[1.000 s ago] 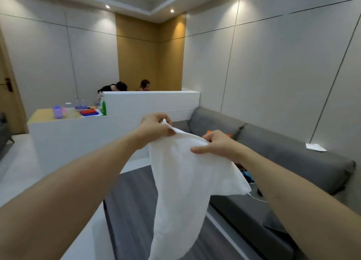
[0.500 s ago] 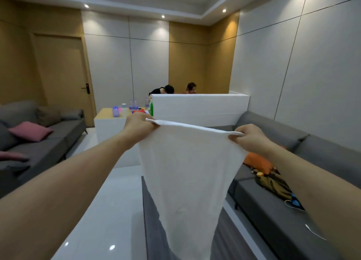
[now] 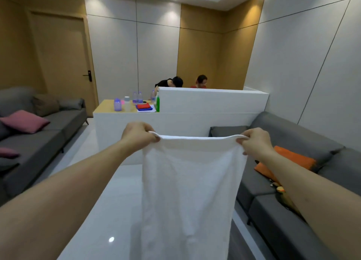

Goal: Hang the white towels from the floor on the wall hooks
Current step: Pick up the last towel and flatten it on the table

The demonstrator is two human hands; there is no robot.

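White towel (image 3: 187, 191): one piece, held up in mid-air in front of the person, over the pale floor (image 3: 101, 211) between the two grey sofas. Its top edge runs level from left to right, stretched nearly taut; its long axis hangs straight down, and the lower end runs out of view at the bottom. Surface flat, with faint vertical folds.

Left hand (image 3: 137, 133): grip closed on the towel's upper left corner, fingers curled over the hem.

Right hand (image 3: 254, 141): grip pinching the upper right corner, thumb below the hem.

Change from a second ago: the towel was then bunched, with the hands close together and one corner drooping; half a second ago the hands had drawn apart. The top edge is now level, and the view has turned left, with the door (image 3: 58, 58) and the left sofa (image 3: 39, 130) showing.

Surroundings: a white worktop (image 3: 175, 121) with bottles (image 3: 117, 104) behind the towel; an orange cushion (image 3: 289, 162) on the right sofa (image 3: 293, 201).
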